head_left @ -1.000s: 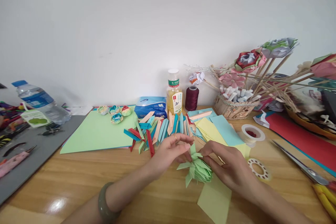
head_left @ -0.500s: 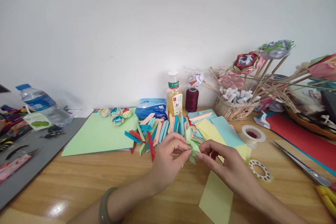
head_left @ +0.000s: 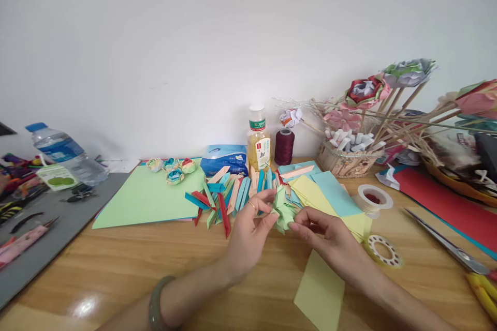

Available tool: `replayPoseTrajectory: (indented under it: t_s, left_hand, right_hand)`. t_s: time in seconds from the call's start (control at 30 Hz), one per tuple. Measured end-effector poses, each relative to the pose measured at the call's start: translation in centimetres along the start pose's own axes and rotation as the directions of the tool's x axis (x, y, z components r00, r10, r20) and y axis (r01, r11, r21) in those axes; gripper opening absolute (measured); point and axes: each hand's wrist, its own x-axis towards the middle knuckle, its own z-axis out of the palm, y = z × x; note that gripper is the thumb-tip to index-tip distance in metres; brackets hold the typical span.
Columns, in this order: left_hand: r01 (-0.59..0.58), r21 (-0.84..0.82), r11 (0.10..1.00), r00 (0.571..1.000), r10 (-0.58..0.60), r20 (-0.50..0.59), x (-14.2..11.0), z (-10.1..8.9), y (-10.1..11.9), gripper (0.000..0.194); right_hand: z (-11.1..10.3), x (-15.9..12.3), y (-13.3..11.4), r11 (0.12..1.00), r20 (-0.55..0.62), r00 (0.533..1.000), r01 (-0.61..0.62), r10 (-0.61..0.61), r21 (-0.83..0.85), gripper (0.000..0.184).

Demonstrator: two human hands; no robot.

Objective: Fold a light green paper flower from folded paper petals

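Between my two hands, above the table, is a light green folded-paper flower (head_left: 284, 215) with pointed petals. My left hand (head_left: 248, 230) pinches its left side between thumb and fingers. On the other side my right hand (head_left: 325, 230) grips its edge, thumb against curled fingers. Part of the flower lies hidden behind the fingertips. Just beyond are many folded paper strips (head_left: 223, 214) in red, blue, peach and green. A yellow paper sheet (head_left: 320, 292) lies flat below my right hand.
Small paper rosettes (head_left: 174, 177) sit on green sheets (head_left: 151, 207) at left. Behind stand a tissue pack (head_left: 224, 159), a drink bottle (head_left: 259, 139) and a thread spool (head_left: 284, 147). At right are a flower basket (head_left: 347, 163), tape rolls (head_left: 375, 199) and scissors (head_left: 446, 243).
The green flower has been turned in my hands, its layered petals no longer hanging towards me. My left hand has dropped a little and now pinches its left side.
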Motion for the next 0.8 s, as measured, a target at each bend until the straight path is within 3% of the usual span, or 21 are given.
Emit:
replayPoseTrajectory:
  t_s: [0.27,0.8]
  left_hand:
    - [0.057,-0.068,0.996,0.997,-0.060,-0.039,-0.02,0.12,-0.19,0.013]
    - [0.125,-0.288,0.950,0.987,-0.149,-0.064,0.40,0.13,-0.18,0.025]
  right_hand:
    - [0.12,-0.18,-0.51,0.999,-0.020,0.999,-0.040,0.041,0.016,0.029]
    - [0.24,-0.63,-0.11,0.999,-0.080,0.996,0.031,-0.029,0.026,0.024]
